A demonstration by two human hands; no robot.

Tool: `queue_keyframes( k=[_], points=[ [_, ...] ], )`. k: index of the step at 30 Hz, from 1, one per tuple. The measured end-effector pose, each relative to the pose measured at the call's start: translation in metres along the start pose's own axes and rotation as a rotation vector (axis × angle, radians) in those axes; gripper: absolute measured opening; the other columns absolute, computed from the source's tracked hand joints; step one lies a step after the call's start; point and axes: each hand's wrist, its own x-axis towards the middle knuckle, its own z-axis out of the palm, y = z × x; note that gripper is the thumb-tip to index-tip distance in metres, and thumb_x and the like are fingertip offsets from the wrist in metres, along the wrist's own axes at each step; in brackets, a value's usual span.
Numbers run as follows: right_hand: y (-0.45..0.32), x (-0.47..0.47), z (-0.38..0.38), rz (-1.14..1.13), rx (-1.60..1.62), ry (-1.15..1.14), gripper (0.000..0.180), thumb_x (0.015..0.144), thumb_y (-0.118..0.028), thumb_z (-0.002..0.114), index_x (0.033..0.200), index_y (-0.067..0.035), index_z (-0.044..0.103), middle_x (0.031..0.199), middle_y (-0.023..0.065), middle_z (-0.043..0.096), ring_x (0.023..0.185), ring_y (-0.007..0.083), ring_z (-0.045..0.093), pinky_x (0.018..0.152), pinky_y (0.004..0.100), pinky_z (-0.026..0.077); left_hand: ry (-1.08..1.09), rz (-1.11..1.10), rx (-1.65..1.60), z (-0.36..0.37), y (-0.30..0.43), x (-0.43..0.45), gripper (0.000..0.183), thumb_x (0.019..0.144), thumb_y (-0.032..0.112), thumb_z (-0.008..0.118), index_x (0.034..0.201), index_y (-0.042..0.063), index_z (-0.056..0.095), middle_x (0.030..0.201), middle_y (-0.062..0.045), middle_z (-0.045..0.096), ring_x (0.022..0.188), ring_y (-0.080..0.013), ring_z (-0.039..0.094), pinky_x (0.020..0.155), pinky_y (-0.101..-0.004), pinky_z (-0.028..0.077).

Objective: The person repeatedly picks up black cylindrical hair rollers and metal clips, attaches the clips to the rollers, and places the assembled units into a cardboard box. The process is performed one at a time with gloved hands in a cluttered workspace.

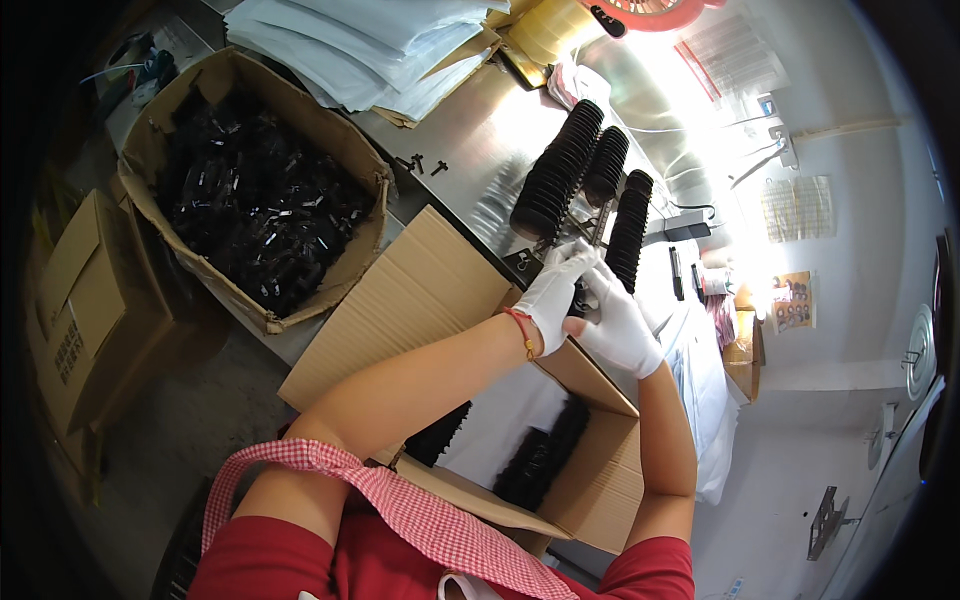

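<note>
My left hand [553, 296] and my right hand [621, 324], both in white gloves, meet with fingertips together at the near end of a metal rack [600, 221]. A small dark part shows between the palms; whether either hand grips it is hidden. Beyond the fingers stand stacked rows of thin black discs: a long left row [559, 172], a shorter middle row [606, 165] and a right row [630, 225]. Under my forearms is an open cardboard box [600, 480] with a white sheet [502, 420] and rows of black parts [544, 457] inside.
A worn carton [360, 259] full of loose black plastic parts [255, 202] stands at left. Small black pieces [439, 168] lie on the steel bench [472, 135]. Paper sheets [360, 45] are piled at the back. Another carton [82, 300] sits lower left.
</note>
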Motion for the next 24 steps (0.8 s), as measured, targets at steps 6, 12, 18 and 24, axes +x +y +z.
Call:
queue_keyframes(
  k=[6,12,18,24],
  points=[
    [0.107,0.059,-0.010,0.399,0.299,0.478,0.063,0.089,-0.020,0.069,0.140,0.008,0.043,0.130,0.0207,0.058,0.116,0.0256,0.060,0.100,0.0340,0.047,0.075,0.181,0.888,-0.011,-0.013,0.012,0.023,0.091,0.019,0.062,0.111,0.009,0.059,0.102,-0.007,0.068,0.081,-0.0311,0.067,0.078,-0.0408,0.055],
    [0.166,0.117,0.010,0.371,1.219,0.329,0.045,0.083,0.011,0.058,0.126,0.003,0.052,0.115,0.0111,0.063,0.103,0.0217,0.063,0.099,0.0381,0.050,-0.005,0.458,1.462,-0.028,-0.023,0.020,0.024,0.086,0.011,0.054,0.106,0.005,0.066,0.119,-0.018,0.063,0.104,-0.0378,0.063,0.092,-0.0449,0.051],
    [0.129,0.128,0.042,0.336,0.657,0.467,0.050,0.087,0.001,0.065,0.136,-0.004,0.056,0.095,0.0116,0.071,0.077,0.0167,0.067,0.069,0.0306,0.055,-0.056,0.431,1.626,-0.036,-0.025,0.023,0.020,0.086,0.008,0.052,0.100,0.007,0.067,0.110,-0.014,0.062,0.100,-0.0356,0.065,0.088,-0.0451,0.053],
    [0.100,0.133,0.059,0.287,-0.301,0.527,0.044,0.090,-0.006,0.057,0.134,-0.008,0.059,0.105,0.0232,0.069,0.086,0.0359,0.069,0.077,0.0428,0.055,-0.003,0.487,1.659,-0.038,-0.024,0.025,0.018,0.088,0.008,0.052,0.098,0.009,0.067,0.109,-0.014,0.061,0.098,-0.0337,0.065,0.086,-0.0441,0.054]
  ],
)
